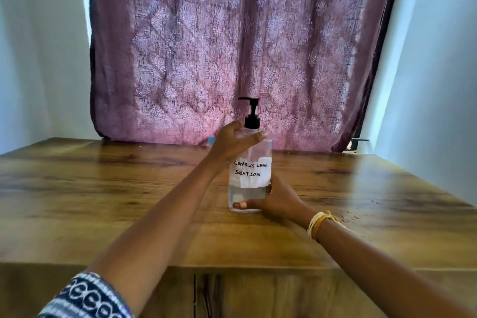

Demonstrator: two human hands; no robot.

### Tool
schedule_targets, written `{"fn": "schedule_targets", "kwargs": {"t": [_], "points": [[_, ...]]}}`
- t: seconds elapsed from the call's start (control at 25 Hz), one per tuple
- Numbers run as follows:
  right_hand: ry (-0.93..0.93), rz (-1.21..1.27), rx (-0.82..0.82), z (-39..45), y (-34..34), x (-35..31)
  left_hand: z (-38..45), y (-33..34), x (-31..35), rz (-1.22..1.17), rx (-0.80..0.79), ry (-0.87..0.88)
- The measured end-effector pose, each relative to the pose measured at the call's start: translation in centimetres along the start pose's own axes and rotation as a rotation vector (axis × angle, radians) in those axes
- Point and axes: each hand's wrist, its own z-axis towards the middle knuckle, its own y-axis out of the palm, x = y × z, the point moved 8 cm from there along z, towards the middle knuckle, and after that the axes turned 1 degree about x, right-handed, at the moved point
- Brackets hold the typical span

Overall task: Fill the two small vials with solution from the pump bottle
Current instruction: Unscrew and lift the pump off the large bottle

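A clear pump bottle [249,160] with a black pump head and a white handwritten label reading "contact lens solution" stands upright on the wooden table [129,188], near its middle. My left hand [232,141] wraps around the bottle's shoulder just below the pump. At the bottle's base, my right hand [277,200] grips it from the right, with the thumb across the front. A small blue-capped object [211,140] peeks out behind my left hand at the table's far edge; a vial or not, I cannot tell. The rest of it is hidden.
A patterned mauve curtain [232,46] hangs right behind the table's far edge. Pale walls stand at both sides. The table's front edge runs just below my forearms, with cabinet doors beneath it.
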Motion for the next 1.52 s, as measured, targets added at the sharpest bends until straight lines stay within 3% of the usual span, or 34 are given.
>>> {"fn": "schedule_targets", "kwargs": {"t": [0.12, 0.16, 0.32, 0.48, 0.64, 0.72, 0.88, 0.96, 1.08, 1.2, 1.36, 1.44, 1.52], "points": [[-0.053, -0.125, -0.126, -0.3, -2.2, -3.0, -0.8, 0.1, 0.4, 0.006, 0.029, -0.009], [-0.075, -0.130, -0.075, -0.2, -3.9, -4.5, -1.1, 0.1, 0.6, 0.010, 0.042, -0.002], [-0.139, -0.064, 0.425, 1.4, -10.7, -10.8, -1.3, -0.3, 0.6, -0.007, 0.089, -0.005], [-0.158, -0.134, 0.394, 3.6, -8.8, -13.8, -1.4, -0.2, 1.0, -0.010, 0.061, 0.005], [-0.167, -0.226, 0.501, 4.7, -8.8, -13.7, -1.0, -0.3, 0.6, -0.023, 0.037, -0.023], [-0.169, -0.151, 0.452, 5.1, -8.9, -13.0, -1.0, -0.3, 0.3, -0.035, 0.019, -0.028], [-0.271, 0.243, 0.135, 5.5, -8.1, -12.4, -0.9, -0.5, -0.3, -0.056, 0.015, -0.040], [-0.268, 0.305, 0.051, 5.5, -7.6, -12.3, -0.9, -0.5, -0.3, -0.061, 0.021, -0.048], [-0.225, 0.187, 0.123, 5.7, -7.3, -12.1, -1.2, -0.4, -0.1, -0.088, 0.002, -0.042], [-0.181, 0.267, 0.259, 5.7, -8.0, -11.4, -1.4, -0.3, -0.3, -0.108, -0.004, -0.049], [-0.143, 0.494, 0.095, 5.6, -7.1, -11.3, -1.4, -0.4, -0.7, -0.085, 0.027, -0.071], [-0.159, 0.431, 0.109, 5.4, -7.1, -11.7, -1.4, -0.4, -0.6, -0.088, 0.020, -0.064], [-0.147, 0.290, 0.227, 5.2, -7.9, -11.7, -1.5, -0.3, -0.5, -0.090, 0.008, -0.064]]}}
